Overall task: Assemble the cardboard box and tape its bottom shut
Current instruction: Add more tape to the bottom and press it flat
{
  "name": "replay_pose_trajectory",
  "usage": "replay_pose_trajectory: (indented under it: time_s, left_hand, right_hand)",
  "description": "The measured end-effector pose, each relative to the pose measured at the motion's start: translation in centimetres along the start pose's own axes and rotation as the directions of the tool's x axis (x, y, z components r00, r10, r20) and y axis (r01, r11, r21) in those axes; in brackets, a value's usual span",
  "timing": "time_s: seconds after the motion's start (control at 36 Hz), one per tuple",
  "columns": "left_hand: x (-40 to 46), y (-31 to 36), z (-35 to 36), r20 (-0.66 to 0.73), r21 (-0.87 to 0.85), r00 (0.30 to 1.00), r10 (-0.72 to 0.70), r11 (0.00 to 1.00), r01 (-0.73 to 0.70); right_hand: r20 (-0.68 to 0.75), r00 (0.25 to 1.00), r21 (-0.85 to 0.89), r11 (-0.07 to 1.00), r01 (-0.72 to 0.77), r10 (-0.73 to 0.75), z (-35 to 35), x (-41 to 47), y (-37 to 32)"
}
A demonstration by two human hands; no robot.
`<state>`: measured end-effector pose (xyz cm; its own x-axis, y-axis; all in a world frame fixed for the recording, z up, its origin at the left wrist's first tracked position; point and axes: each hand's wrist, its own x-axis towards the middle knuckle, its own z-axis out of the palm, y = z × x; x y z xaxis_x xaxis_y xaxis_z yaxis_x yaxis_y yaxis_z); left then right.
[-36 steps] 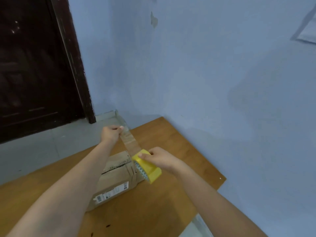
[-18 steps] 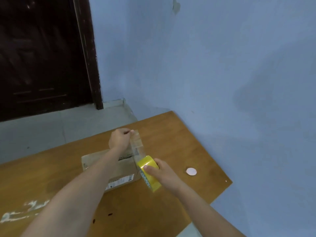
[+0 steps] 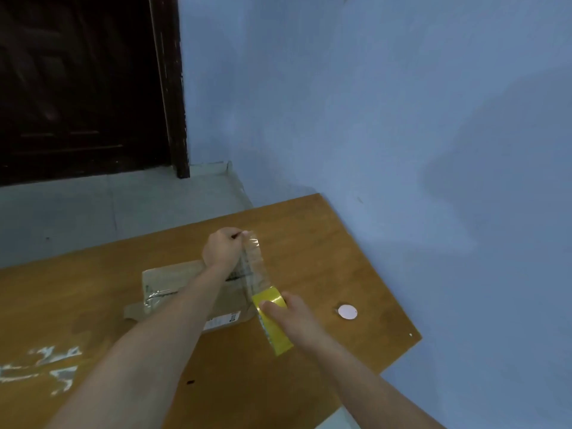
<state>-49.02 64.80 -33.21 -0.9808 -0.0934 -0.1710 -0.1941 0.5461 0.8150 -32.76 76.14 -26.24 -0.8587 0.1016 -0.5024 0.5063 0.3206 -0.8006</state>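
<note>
Box [image 3: 182,292] sits mid-bench, flaps folded. Left hand [image 3: 221,249] pinches tape strip [image 3: 253,267], right hand [image 3: 288,311] grips yellow roll [image 3: 272,320]; strip now lower, nearer the box, sticking looks next.

Open tabletop right of the box, wall close beyond

The box [image 3: 185,292] lies mid-table [image 3: 309,230], with both forearms crossing above it and a clear tape strip [image 3: 253,264] stretched over its right end. Right of the roll [image 3: 272,320] the wood is bare except a small white disc [image 3: 347,312]; the blue wall [image 3: 402,119] bounds the table's far and right edges
</note>
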Motion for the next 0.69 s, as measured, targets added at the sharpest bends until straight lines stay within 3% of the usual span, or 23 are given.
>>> replay_pose_trajectory:
  time_s: [0.19,0.69]
  left_hand:
    - [0.1,-0.3,0.3,0.004,0.008,0.999,-0.038,0.999,0.038]
    - [0.5,-0.4,0.5,0.016,0.067,0.998,-0.066,0.996,0.064]
  right_hand:
    - [0.021,0.999,0.120,0.992,-0.028,0.026,0.1,0.0,1.0]
    - [0.074,0.995,0.164,0.984,-0.074,0.063,0.4,-0.1,1.3]
